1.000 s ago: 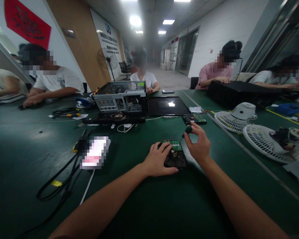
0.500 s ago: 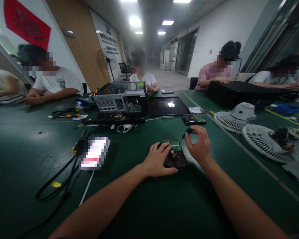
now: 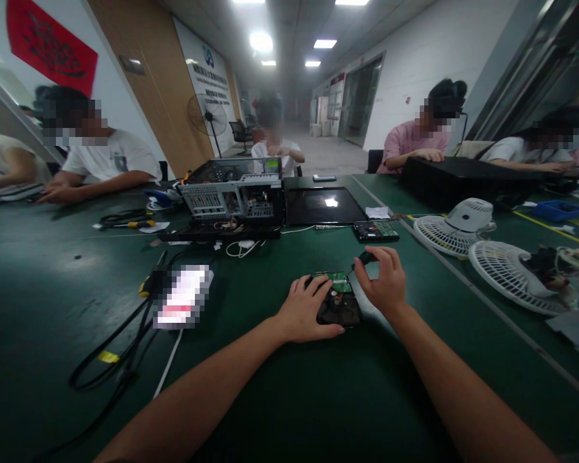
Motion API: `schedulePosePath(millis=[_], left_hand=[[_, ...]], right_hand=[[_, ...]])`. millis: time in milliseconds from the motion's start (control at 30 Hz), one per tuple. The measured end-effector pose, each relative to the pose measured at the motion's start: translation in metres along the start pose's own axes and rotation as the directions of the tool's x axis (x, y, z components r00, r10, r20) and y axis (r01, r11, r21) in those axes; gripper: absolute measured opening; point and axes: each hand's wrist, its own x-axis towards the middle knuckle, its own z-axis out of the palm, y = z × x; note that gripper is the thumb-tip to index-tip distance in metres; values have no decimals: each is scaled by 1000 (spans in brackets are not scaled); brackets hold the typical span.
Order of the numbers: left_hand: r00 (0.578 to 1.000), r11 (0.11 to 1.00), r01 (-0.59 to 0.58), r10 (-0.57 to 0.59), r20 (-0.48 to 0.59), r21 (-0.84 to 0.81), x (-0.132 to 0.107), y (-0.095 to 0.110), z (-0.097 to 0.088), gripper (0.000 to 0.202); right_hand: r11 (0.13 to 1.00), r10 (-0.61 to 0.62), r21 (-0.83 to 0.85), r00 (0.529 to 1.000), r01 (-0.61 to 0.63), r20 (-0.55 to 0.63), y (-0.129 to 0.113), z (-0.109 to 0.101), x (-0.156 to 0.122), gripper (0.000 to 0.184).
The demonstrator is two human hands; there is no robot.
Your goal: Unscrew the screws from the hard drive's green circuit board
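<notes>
A hard drive with a green circuit board on its far part lies flat on the green table. My left hand grips it from the left, fingers across its top and thumb along the near edge, hiding its left side. Between the thumb and fingers of my right hand is a small screwdriver with a dark handle. It is tilted, its thin shaft running down to the drive's far right corner. Whether the tip sits in a screw is too small to tell.
Beyond stand an open computer case, a flat black panel and a second hard drive. White fan parts lie right. At left are a lit phone and black cables. Several people sit around the table.
My right hand and the screwdriver have shifted very slightly left and down. My left hand and the hard drive stay put. The person opposite has raised an arm.
</notes>
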Motion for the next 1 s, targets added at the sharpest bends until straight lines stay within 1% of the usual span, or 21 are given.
schedulePosePath(millis=[133, 267, 533, 700, 833, 1000], left_hand=[[1000, 1000, 3, -3, -2, 12, 0, 0, 2, 112], [1000, 1000, 5, -5, 6, 6, 0, 1, 0, 112], [1000, 1000, 4, -4, 11, 7, 0, 1, -1, 111], [1000, 1000, 7, -7, 15, 5, 0, 1, -1, 111], [1000, 1000, 6, -6, 9, -8, -1, 2, -2, 110], [1000, 1000, 7, -7, 2, -20, -1, 2, -2, 108]], right_hand=[[1000, -9, 3, 1000, 9, 29, -1, -1, 0, 45], [1000, 5, 24, 998, -7, 59, -1, -1, -1, 47], [998, 59, 10, 998, -59, 10, 1, 0, -1, 43], [997, 60, 34, 996, -62, 66, 1, 1, -1, 50], [995, 86, 42, 996, -87, 18, 1, 3, -1, 49], [996, 74, 49, 997, -74, -14, 2, 6, -3, 46]])
